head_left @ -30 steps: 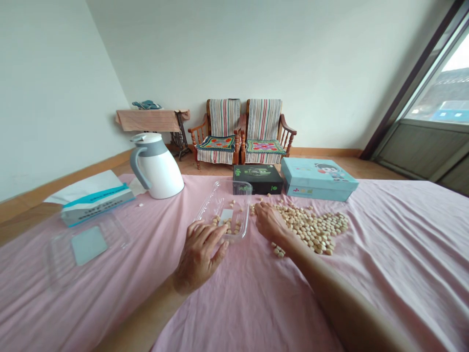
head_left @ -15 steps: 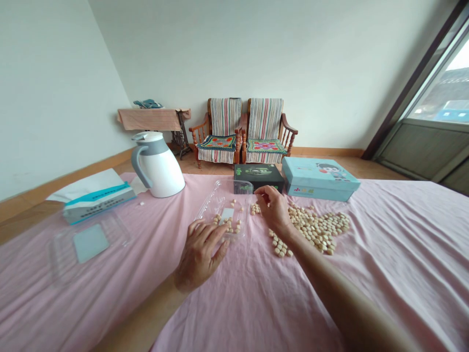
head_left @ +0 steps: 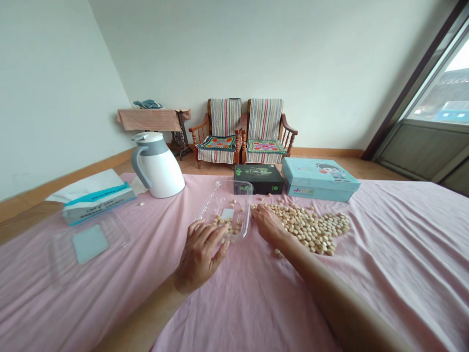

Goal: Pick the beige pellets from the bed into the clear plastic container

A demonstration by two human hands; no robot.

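Observation:
A clear plastic container [head_left: 209, 201] holds several small round beige pieces [head_left: 227, 226] and has a white label on its bottom. Over its near left edge rests my left hand [head_left: 202, 254], open with the fingers loosely spread. Right of the container, many more of these round pieces [head_left: 311, 222] lie in a loose heap on the pink cloth. My right hand [head_left: 269, 224] is down at the heap's left end, fingers curled and closed at the cloth. Whatever is between its fingertips is hidden.
Behind the heap stand a black box [head_left: 258, 179] and a light blue box [head_left: 320, 180]. On the left are a white and grey jug [head_left: 164, 171], a tissue pack [head_left: 98, 200] and a clear plastic lid [head_left: 115, 242]. Two wooden chairs [head_left: 264, 122] stand beyond the table.
My right hand has come down from above the container's right rim to the cloth at the heap's left end. My left hand has stayed put.

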